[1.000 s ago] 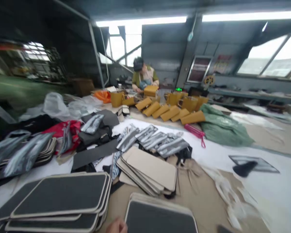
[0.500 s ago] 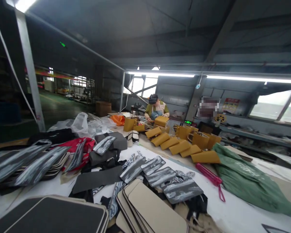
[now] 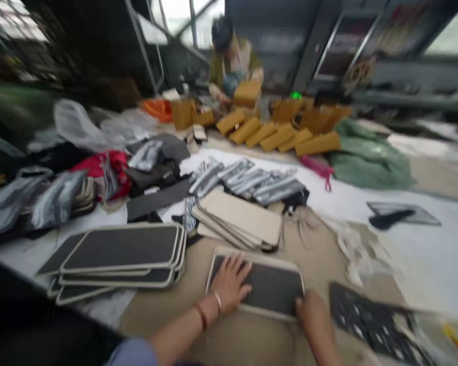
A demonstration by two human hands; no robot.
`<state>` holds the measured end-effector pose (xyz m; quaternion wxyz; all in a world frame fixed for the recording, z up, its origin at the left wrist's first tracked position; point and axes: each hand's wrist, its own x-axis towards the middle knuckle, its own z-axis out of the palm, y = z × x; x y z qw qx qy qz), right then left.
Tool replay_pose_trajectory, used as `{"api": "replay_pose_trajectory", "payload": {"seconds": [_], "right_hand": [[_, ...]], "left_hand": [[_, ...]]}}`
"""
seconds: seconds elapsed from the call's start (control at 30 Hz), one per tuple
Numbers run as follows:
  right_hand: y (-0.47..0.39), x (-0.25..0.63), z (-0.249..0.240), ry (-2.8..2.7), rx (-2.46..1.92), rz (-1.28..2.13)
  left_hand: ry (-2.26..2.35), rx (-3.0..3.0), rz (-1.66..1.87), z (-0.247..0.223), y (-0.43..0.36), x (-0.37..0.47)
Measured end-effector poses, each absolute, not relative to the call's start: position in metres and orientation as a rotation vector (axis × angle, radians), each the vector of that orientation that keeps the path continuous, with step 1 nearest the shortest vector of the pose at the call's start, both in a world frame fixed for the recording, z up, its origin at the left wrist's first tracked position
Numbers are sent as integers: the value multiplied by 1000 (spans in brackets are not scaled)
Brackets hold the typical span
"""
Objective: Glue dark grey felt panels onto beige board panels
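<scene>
My left hand [image 3: 231, 282] lies flat with fingers spread on the left part of a dark rectangular panel [image 3: 270, 287] with a pale border and rounded corners. At the panel's lower right corner is my right hand [image 3: 316, 315], its fingers curled in and blurred; what they grip, if anything, is hidden. The panel rests on a brown sheet [image 3: 168, 325]. Just behind it is a fanned pile of beige panels [image 3: 244, 216]. To the left sits a stack of similar dark panels [image 3: 125, 249] with pale edges.
Grey-and-white streaked pieces [image 3: 248, 178] lie beyond the beige pile. Mustard-coloured bag pieces [image 3: 278, 137] line the far side, where a co-worker [image 3: 234, 66] sits. A green cloth [image 3: 370, 157] and a pink wrist-strap case [image 3: 316, 165] lie at right. Black pieces [image 3: 366, 315] are near my right hand.
My view has tipped downward, bringing the near table edge into sight. Both my hands, out of view before, now appear at the dark panel.
</scene>
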<state>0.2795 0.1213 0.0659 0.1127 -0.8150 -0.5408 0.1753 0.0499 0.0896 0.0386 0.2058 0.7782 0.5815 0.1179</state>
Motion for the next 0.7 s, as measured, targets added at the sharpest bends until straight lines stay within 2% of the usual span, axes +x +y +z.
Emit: {"api": "replay_pose_trajectory", "payload": {"seconds": [0.13, 0.37, 0.5, 0.7], "right_hand": [[92, 289, 46, -1845, -2702, 554], [96, 288, 61, -2032, -2684, 296], [90, 254, 55, -2097, -2276, 65], [97, 184, 24, -2416, -1519, 312]], "left_hand": [[1572, 2293, 215, 20, 84, 49], [1577, 2405, 189, 21, 89, 45], [1578, 2444, 173, 24, 89, 46], [1580, 2483, 153, 17, 91, 44]]}}
